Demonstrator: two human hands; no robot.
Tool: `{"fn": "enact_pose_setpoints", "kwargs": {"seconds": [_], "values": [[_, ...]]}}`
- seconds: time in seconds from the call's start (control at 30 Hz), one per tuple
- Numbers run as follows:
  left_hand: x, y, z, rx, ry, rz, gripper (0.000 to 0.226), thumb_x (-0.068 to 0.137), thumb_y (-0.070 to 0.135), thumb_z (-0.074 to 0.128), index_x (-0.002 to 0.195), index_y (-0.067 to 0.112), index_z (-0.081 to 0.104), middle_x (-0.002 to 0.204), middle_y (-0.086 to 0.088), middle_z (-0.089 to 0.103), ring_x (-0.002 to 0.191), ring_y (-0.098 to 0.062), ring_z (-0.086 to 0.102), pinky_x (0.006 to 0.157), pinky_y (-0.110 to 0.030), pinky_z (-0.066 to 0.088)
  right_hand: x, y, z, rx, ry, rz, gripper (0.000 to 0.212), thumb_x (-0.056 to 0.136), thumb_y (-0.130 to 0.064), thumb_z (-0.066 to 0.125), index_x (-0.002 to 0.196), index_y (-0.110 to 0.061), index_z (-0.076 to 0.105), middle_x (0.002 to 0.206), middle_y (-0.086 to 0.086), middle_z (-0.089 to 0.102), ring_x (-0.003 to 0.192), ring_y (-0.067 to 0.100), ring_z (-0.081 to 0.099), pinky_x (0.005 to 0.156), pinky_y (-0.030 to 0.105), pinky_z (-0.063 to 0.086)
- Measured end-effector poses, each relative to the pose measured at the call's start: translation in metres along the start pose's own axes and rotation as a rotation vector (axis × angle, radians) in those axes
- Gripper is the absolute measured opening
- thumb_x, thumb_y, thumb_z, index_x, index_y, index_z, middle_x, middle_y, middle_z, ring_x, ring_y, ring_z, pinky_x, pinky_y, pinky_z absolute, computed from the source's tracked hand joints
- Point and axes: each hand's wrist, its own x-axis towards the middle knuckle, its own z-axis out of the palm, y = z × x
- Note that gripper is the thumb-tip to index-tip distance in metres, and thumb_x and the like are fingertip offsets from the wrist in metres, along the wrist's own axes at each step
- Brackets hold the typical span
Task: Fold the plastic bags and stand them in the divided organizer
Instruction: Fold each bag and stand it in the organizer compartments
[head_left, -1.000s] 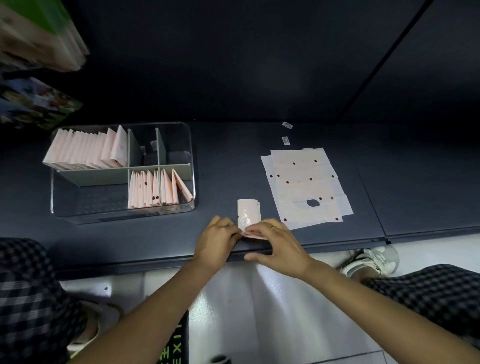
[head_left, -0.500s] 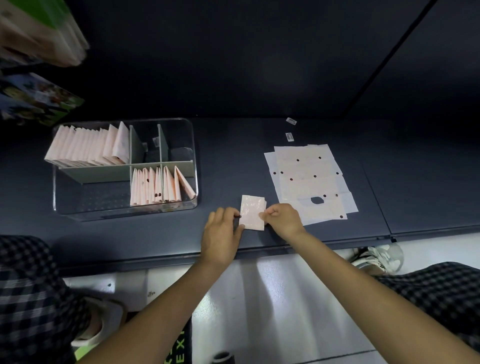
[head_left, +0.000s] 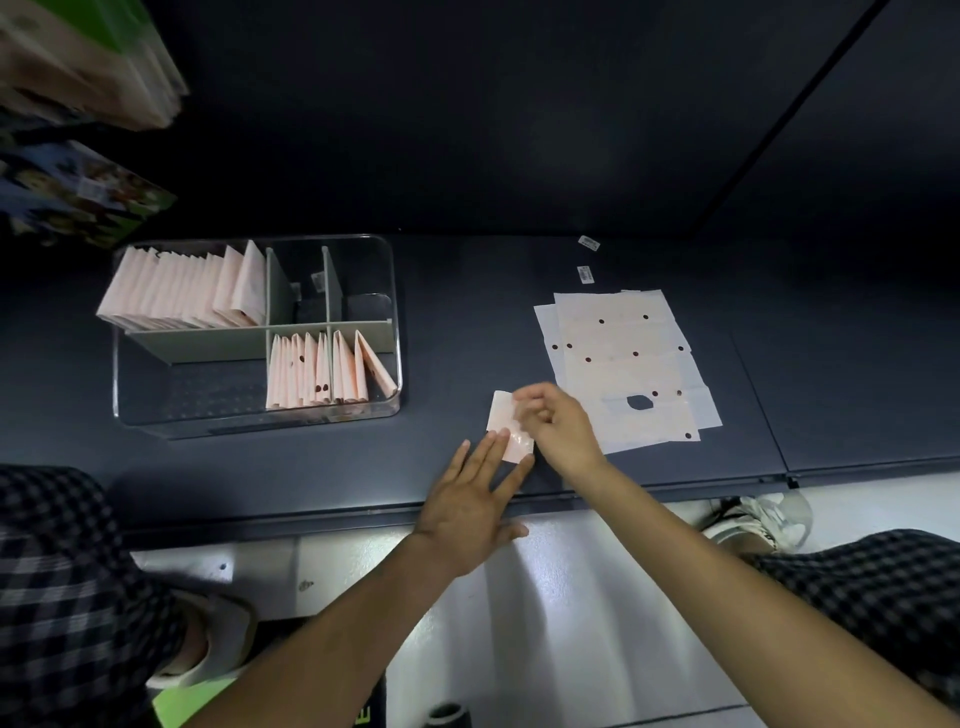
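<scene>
A small folded pink plastic bag (head_left: 503, 422) lies on the dark shelf near its front edge. My left hand (head_left: 475, 499) lies flat with straight fingers, its fingertips pressing the bag's near end. My right hand (head_left: 556, 426) pinches the bag's right edge with curled fingers; it is blurred. To the right a stack of flat unfolded bags (head_left: 623, 364) with dark dots lies on the shelf. At the left stands the clear divided organizer (head_left: 260, 421), with folded bags upright in its back left and front right compartments.
Two small white labels (head_left: 587, 258) lie behind the flat stack. Packaged goods (head_left: 78, 192) hang at the upper left. The shelf's front edge (head_left: 363, 512) runs just under my hands, with white floor, checked trouser legs and a shoe (head_left: 763, 519) below.
The bag went from half raised to lying flat. My left hand has opened and flattened onto its near end. My right hand shifted onto the bag's right edge.
</scene>
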Motion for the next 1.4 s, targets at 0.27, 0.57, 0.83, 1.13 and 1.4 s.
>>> {"fn": "enact_pose_setpoints", "kwargs": {"seconds": [0.27, 0.57, 0.83, 1.13, 1.4], "values": [[-0.002, -0.002, 0.001, -0.109, 0.038, 0.03, 0.074, 0.093, 0.057, 0.035, 0.15, 0.028, -0.003, 0.157, -0.008, -0.018, 0.143, -0.019, -0.023, 0.112, -0.035, -0.02, 0.02, -0.001, 0.007, -0.312, 0.029, -0.034, 0.028, 0.087, 0.004, 0.049, 0.109, -0.006, 0.063, 0.113, 0.009, 0.061, 0.1, 0.018, 0.058, 0.089, 0.019, 0.042], [0.004, -0.002, -0.023, -1.007, 0.422, -0.551, 0.046, 0.084, 0.011, 0.067, 0.127, 0.014, 0.05, 0.125, -0.009, 0.044, 0.11, -0.028, 0.051, 0.1, -0.035, 0.04, 0.004, 0.012, 0.008, -0.659, 0.065, -0.011, 0.015, 0.088, -0.023, 0.062, 0.093, -0.009, 0.058, 0.094, 0.009, 0.065, 0.09, 0.026, 0.058, 0.072, 0.029, 0.04], [-0.004, -0.015, -0.036, -0.901, 0.328, -0.532, 0.047, 0.076, -0.014, 0.049, 0.115, 0.013, 0.052, 0.101, -0.005, 0.045, 0.094, -0.025, 0.054, 0.076, -0.021, 0.037, -0.022, 0.014, 0.017, -0.682, -0.009, -0.006, 0.02, 0.088, -0.027, 0.062, 0.1, -0.012, 0.056, 0.093, 0.006, 0.065, 0.094, 0.023, 0.057, 0.073, 0.03, 0.042], [-0.021, -0.058, -0.091, -0.647, 0.344, -0.209, 0.032, 0.082, -0.004, 0.051, 0.109, 0.012, 0.058, 0.104, -0.009, 0.052, 0.097, -0.029, 0.054, 0.085, -0.037, 0.043, -0.026, -0.033, 0.014, -0.549, -0.221, -0.183, 0.004, 0.084, -0.021, 0.064, 0.084, -0.025, 0.063, 0.08, -0.008, 0.06, 0.085, 0.017, 0.052, 0.073, 0.029, 0.042], [-0.027, -0.105, -0.089, -0.198, 0.394, -0.517, 0.031, 0.098, 0.038, 0.036, 0.119, 0.026, 0.056, 0.116, -0.007, 0.047, 0.109, -0.026, 0.039, 0.088, -0.038, 0.033, -0.018, -0.087, 0.03, -0.109, -0.034, -0.077, 0.017, 0.085, -0.015, 0.063, 0.071, -0.023, 0.056, 0.074, -0.001, 0.063, 0.063, 0.013, 0.053, 0.066, 0.026, 0.043]]}}
